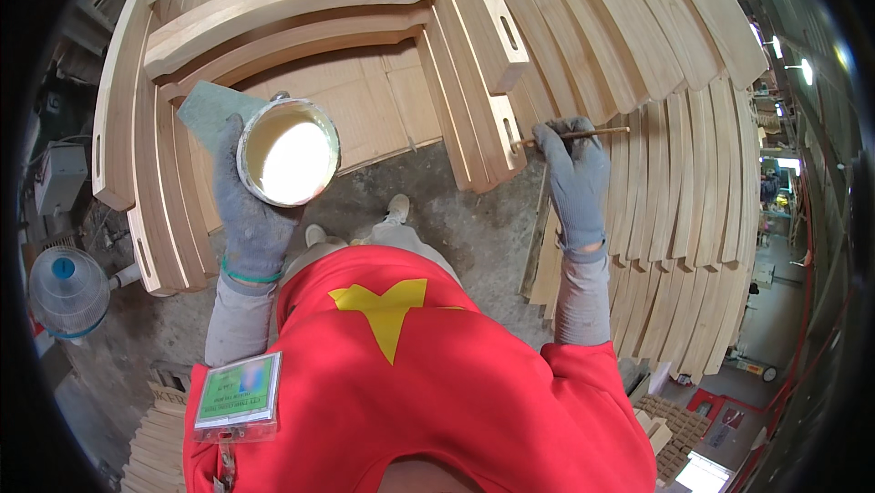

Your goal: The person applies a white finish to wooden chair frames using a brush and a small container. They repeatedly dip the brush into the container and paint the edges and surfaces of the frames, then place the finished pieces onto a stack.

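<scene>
My left hand (253,233), in a grey glove, is wrapped round a small round can (244,163) of pale, creamy liquid (296,156). A flat grey-green sheet (205,112) sticks out beside the can on that hand's far side; whether the fingers grip it is hidden. My right hand (576,185), also gloved, pinches a thin brown stick (603,132) held nearly level. The stick's left tip is at the slotted end of a wooden frame leg (499,151), and I cannot tell whether it enters the slot.
Curved wooden rails (292,1) join the frame's sides ahead of me, over brown cardboard (365,101). Long rows of stacked wooden slats (684,183) fill the right. A caged fan (68,288) stands at left on the concrete floor (465,229).
</scene>
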Demonstrator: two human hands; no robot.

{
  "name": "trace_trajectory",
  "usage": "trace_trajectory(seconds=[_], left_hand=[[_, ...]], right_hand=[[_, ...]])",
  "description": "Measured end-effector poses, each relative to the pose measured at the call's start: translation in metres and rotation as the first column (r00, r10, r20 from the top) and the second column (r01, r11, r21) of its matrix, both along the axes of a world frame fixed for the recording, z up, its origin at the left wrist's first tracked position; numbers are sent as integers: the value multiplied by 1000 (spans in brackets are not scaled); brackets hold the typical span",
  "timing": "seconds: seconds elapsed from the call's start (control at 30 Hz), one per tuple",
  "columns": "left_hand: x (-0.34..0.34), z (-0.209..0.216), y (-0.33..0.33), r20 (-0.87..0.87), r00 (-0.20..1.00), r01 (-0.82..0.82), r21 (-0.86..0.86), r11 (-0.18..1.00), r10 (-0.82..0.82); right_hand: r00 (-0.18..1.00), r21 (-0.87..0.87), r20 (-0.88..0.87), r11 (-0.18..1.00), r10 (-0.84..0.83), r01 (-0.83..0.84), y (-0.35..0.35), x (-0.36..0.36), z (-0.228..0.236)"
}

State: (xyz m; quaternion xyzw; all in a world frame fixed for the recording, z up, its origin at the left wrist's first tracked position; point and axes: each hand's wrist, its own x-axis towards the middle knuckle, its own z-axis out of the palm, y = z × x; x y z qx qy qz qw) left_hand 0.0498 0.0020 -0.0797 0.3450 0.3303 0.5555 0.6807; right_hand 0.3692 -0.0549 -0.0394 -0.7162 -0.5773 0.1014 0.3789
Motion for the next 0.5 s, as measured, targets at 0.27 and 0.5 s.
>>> trace_trajectory(seconds=[0.27, 0.5], left_hand=[[5, 12, 5, 327, 936, 162, -77, 984, -129], [-7, 7, -8, 132, 983, 121, 84, 989, -132]], right_hand=[[731, -13, 670, 987, 126, -158, 26, 0, 7], [896, -38, 429, 993, 114, -108, -6, 1, 1]])
